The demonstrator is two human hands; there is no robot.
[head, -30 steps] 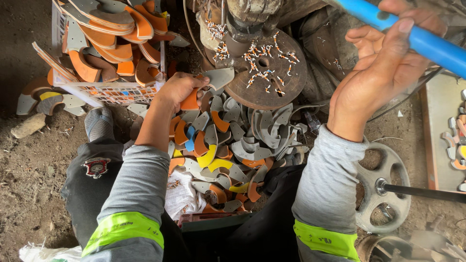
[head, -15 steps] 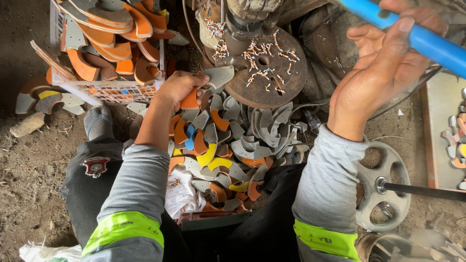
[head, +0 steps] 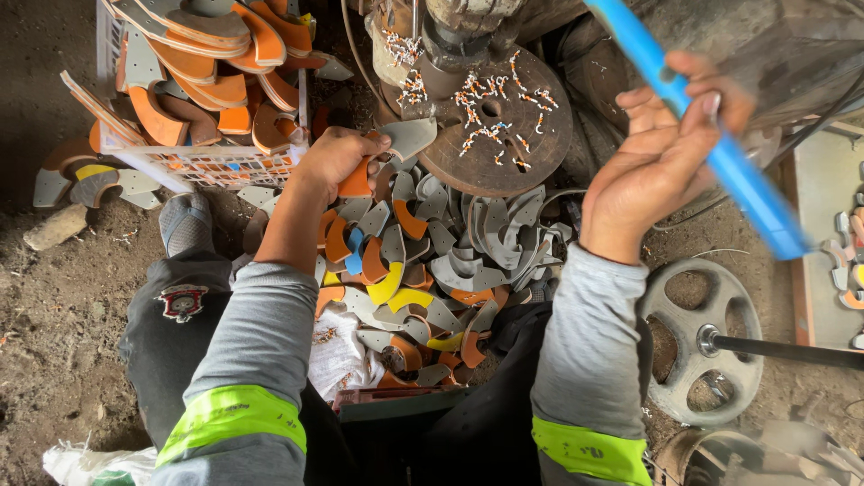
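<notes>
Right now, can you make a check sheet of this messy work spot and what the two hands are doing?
Surface: bare dirt floor, dusty, with small bits on it.
Job's things: a curved grey and orange piece in the left hand; a blue bar in the right hand.
Clutter: a heap of curved grey, orange and yellow pieces; a white basket stacked with more; a rusty round plate strewn with small scraps.
Grippers: left hand closed on the curved piece; right hand wrapped round the blue bar.
Cables: a thin wire runs by the machine.
Surroundings: a spoked metal wheel on a rod; a white bag.
</notes>
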